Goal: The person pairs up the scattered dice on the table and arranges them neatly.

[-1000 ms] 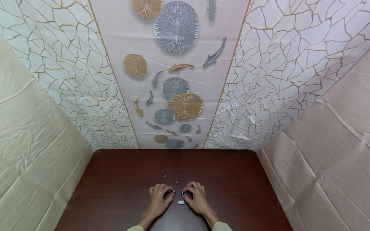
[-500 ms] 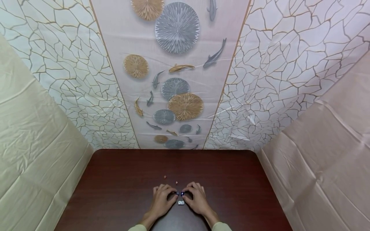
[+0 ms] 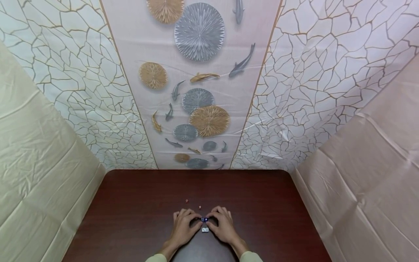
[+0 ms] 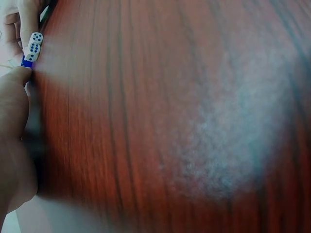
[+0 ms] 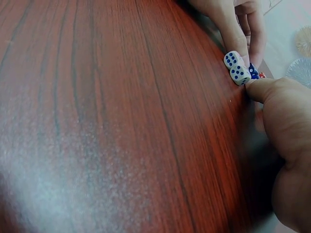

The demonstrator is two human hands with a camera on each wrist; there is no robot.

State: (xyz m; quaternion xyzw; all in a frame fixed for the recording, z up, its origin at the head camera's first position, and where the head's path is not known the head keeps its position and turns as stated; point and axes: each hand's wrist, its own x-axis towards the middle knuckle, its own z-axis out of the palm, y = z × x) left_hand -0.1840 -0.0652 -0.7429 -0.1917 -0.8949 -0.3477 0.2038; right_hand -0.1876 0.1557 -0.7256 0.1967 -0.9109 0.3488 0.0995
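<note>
A: What's different from half a second ago?
B: The gap between the two blue dice. The left hand point(image 3: 183, 226) has brought its blue die point(image 3: 202, 219) up against the right hand's blue die point(image 3: 206, 219); I can't make out any space between them.
A: And the hands?
B: Each pinches its own die between thumb and fingers, low over the bench point(image 3: 137, 207). The right one looks unmoved.
A: What does that mean for the work?
B: My judgement: the blue dice are side by side now, so closing the gap seems about done, with neither released yet.
A: Anything nearby?
B: Two white dice point(image 3: 203, 230) sit together just on the person's side; two small red dice point(image 3: 200, 207) lie beyond, apart.
</note>
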